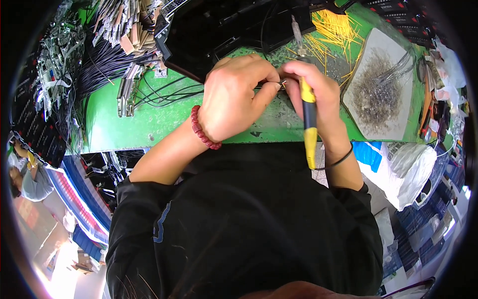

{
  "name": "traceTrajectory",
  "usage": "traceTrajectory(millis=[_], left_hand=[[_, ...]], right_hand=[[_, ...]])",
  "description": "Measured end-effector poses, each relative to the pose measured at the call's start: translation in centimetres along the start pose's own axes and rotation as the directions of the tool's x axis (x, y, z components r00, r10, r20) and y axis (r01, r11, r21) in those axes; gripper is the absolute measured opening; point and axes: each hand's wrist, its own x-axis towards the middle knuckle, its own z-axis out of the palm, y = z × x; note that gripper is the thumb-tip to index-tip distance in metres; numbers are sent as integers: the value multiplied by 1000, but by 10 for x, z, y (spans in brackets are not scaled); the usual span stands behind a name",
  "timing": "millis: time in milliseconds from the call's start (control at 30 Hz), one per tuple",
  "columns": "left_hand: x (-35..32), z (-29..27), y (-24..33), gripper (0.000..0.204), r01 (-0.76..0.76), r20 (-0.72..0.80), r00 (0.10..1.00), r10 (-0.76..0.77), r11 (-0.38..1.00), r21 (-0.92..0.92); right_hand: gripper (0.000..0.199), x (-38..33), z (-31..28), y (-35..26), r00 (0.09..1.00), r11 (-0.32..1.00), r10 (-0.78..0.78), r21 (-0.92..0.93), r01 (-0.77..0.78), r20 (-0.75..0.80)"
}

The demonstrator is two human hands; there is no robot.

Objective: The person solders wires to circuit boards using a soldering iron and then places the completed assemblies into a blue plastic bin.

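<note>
My left hand is closed in a pinch on a thin black wire, just above the green bench. The wire's bare coppery end shows between my two hands. In my right hand lies a soldering iron with a yellow and black handle; its metal tip points away from me, over the dark casing. My right thumb and fingertips also come close to the wire end; whether they grip it is hard to see. Several black wires run from under my left hand to a bundle of metal strips.
A large black plastic casing sits beyond my hands. Yellow wires lie behind my right hand. To the right is a white board with grey-brown residue. Metal parts and dark cables pile up at left.
</note>
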Motion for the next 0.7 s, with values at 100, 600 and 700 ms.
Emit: traceTrajectory(millis=[100, 600, 700], left_hand=[[-1, 1, -1, 7, 43, 2, 999, -43, 999, -9], [-1, 6, 0, 10, -14, -3, 1000, 15, 982, 186], [-2, 8, -1, 10, -30, 0, 1000, 30, 980, 196]], right_hand=[[34, 5, 0, 4, 998, 977, -19, -212, 5, -63], [43, -9, 1, -5, 995, 981, 87, 179, -76, -54], [42, -12, 6, -3, 986, 952, 160, 269, -144, -40]])
